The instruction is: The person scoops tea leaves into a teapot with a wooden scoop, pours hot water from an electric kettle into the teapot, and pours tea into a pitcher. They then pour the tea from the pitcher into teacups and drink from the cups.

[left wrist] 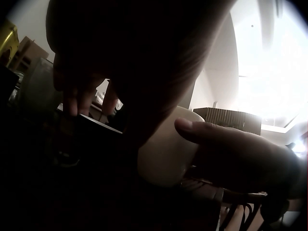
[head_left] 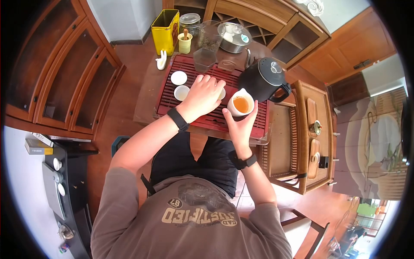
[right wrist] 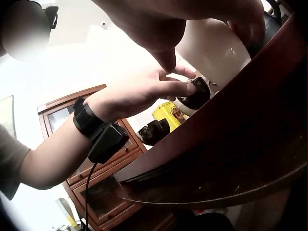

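In the head view, my right hand grips a white spouted pitcher of amber liquid, thumb and finger on opposite sides. The pitcher also shows in the left wrist view. My left hand reaches over the red slatted tray, its fingers at a small cup just left of the pitcher. Seen from the right wrist, the left hand pinches this dark-sided cup; whether it touches the tray is hidden. Two more cups stand left of this hand.
A black kettle stands right of the tray, near the pitcher. Behind are a clear glass vessel, a lidded pot, a yellow tin and a jar. A wicker cart is at the right.
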The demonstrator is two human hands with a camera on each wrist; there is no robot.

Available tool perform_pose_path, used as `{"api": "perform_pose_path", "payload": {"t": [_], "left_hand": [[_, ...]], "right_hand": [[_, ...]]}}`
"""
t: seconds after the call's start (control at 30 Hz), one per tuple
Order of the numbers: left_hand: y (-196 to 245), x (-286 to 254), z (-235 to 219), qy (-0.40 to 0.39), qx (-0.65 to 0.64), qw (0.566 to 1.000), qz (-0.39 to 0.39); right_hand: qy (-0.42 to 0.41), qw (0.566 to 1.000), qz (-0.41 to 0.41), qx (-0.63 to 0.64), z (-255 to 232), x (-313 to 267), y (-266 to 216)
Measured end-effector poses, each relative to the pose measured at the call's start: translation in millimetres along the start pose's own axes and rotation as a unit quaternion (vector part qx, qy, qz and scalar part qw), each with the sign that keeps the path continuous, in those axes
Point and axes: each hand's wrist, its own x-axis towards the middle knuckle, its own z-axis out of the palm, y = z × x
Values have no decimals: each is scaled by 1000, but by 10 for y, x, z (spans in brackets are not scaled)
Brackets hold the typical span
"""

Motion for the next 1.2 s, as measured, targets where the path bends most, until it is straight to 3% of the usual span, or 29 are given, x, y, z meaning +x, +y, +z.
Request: {"api": "perform_pose_path", "payload": {"t": [0.37, 0.6, 0.7, 0.87, 1.0, 1.07, 1.2], "left_hand": [[14, -103, -206, 15, -44, 999, -18], [-88, -454, -685, 132, -178, 973, -71], [-264, -726, -638, 222, -249, 934, -127], [-547, -1138, -546, 303, -226, 908, -183], [-768, -1386, -361, 338, -215, 887, -229], [-874, -1478, -216, 368, -326, 830, -263], [-1052, -1647, 66, 369, -404, 772, -323]], "right_hand": [[9, 995, 43, 86, -15, 80, -40], [12, 997, -1, 72, 22, 30, 32], [16, 998, 9, 62, 50, 31, 18], [5, 996, 33, 81, 9, 83, -12], [-34, 998, -11, 55, -165, 201, -25], [-75, 996, -18, 53, -298, 297, -110], [-135, 988, -8, 79, -483, 452, -230]]}}
